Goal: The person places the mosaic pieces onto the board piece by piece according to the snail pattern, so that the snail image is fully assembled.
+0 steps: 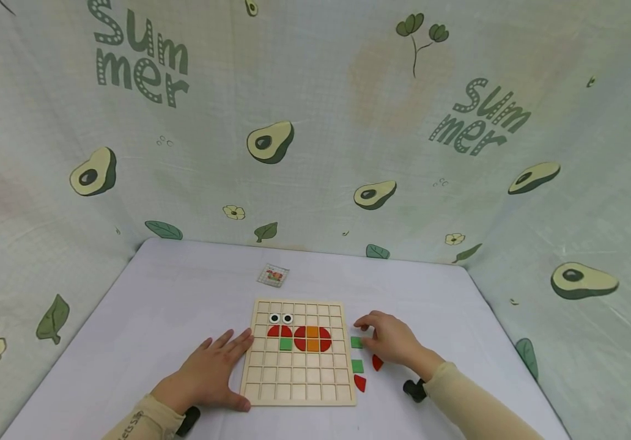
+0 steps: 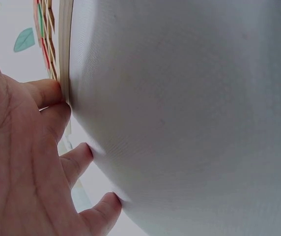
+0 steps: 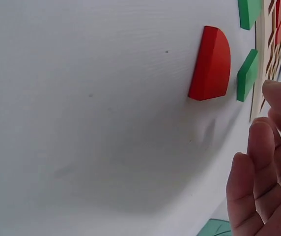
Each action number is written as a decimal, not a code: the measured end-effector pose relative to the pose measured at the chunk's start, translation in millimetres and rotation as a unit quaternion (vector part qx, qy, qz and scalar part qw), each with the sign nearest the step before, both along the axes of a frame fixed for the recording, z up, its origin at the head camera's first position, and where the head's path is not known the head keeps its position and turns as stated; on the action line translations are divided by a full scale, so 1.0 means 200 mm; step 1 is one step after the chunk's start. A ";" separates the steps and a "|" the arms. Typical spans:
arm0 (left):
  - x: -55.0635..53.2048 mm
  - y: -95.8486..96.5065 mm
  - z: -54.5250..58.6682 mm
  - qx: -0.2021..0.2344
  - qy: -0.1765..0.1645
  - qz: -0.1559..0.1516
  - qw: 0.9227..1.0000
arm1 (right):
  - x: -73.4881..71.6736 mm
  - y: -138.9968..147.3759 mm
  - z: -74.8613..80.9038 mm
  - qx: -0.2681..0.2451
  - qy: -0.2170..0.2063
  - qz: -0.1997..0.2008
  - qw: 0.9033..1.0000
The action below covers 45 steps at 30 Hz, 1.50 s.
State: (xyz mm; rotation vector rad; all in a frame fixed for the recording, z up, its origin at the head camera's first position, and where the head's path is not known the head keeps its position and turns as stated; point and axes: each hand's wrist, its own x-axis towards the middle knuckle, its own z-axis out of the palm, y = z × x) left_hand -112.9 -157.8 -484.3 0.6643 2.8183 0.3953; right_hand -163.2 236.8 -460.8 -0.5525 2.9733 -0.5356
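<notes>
Board (image 1: 315, 374) of pale wood, divided into a grid of square compartments, lies on the white surface (image 1: 183, 305) between two bare hands. Two eye discs (image 1: 281, 318) sit side by side in its second row from the top. Directly beneath them are two red rounded pieces (image 1: 279, 331), and a green square (image 1: 285, 344) fills the compartment under the right one. Just to the right, two orange squares (image 1: 312, 338) are stacked, with curved red pieces (image 1: 324, 339) on either side of them.

The left hand (image 1: 210, 370) has its fingers spread, released, along the board's left side; the left wrist view shows some of them touching the edge. Its thumb reaches the near left corner.

The right hand (image 1: 394, 340) hovers at the opposite side, its fingers loosely bent and grasping nothing, the thumb near the upper loose green tile (image 1: 356, 342); whether they touch, I cannot tell. Nearer the wearer lies a lower green tile (image 1: 357, 366), also just beside the board. One red wedge (image 3: 211, 64) rests below the right hand, and a nearer red wedge (image 1: 360, 383) lies by the near right corner. Beyond the board's far edge is a small printed card (image 1: 274, 275).
</notes>
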 end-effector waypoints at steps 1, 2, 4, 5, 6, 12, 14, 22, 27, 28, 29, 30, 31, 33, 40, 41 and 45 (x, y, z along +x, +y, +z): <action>0.00 0.00 0.00 0.000 0.000 -0.001 1.000 | 0.00 0.01 0.00 -0.001 0.002 0.002 1.000; 0.00 0.00 0.00 0.000 0.000 -0.001 1.000 | 0.01 0.02 -0.01 -0.001 0.005 0.004 1.000; 0.00 0.00 0.00 0.000 0.000 -0.003 1.000 | 0.01 0.04 -0.02 -0.001 0.009 0.005 1.000; 0.00 0.00 0.00 0.001 0.000 -0.003 1.000 | 0.01 0.04 -0.02 0.000 0.011 0.005 1.000; 0.00 0.00 0.00 0.002 -0.001 -0.004 1.000 | 0.01 0.05 -0.02 0.002 0.011 0.003 1.000; 0.00 0.00 0.00 0.001 -0.003 -0.001 1.000 | 0.02 0.06 -0.03 0.003 0.000 -0.005 1.000; 0.00 0.00 0.00 0.000 -0.005 0.000 1.000 | 0.03 0.06 -0.03 0.002 -0.005 -0.007 1.000; 0.00 0.00 0.01 0.004 -0.006 -0.001 1.000 | 0.05 0.08 -0.03 0.004 -0.016 -0.009 1.000; 0.01 0.00 0.01 0.004 -0.003 -0.004 1.000 | 0.10 0.11 -0.02 0.007 -0.011 -0.006 1.000; 0.01 0.00 0.02 0.004 -0.003 -0.005 1.000 | 0.11 0.11 -0.01 0.010 -0.013 -0.006 1.000; 0.01 0.00 0.02 0.004 -0.003 -0.005 1.000 | 0.12 0.12 -0.01 0.012 -0.017 -0.005 1.000; 0.01 0.00 0.02 0.005 -0.002 -0.006 1.000 | 0.12 0.12 -0.02 0.019 -0.021 -0.005 1.000; 0.01 0.00 0.03 0.006 -0.003 -0.006 1.000 | 0.13 0.13 -0.02 0.025 -0.026 -0.003 0.999; 0.01 0.00 0.03 0.011 -0.002 -0.008 1.000 | 0.15 0.13 -0.02 0.035 -0.036 0.002 0.999; 0.01 -0.01 0.02 0.010 0.003 -0.010 1.000 | 0.15 0.14 -0.03 0.025 -0.030 0.025 0.999; 0.01 -0.01 0.01 0.009 0.003 -0.009 1.000 | 0.15 0.14 -0.03 0.021 -0.026 0.026 0.999; 0.00 -0.01 -0.01 0.004 0.007 -0.007 1.000 | 0.14 0.14 -0.05 0.016 -0.016 0.021 1.000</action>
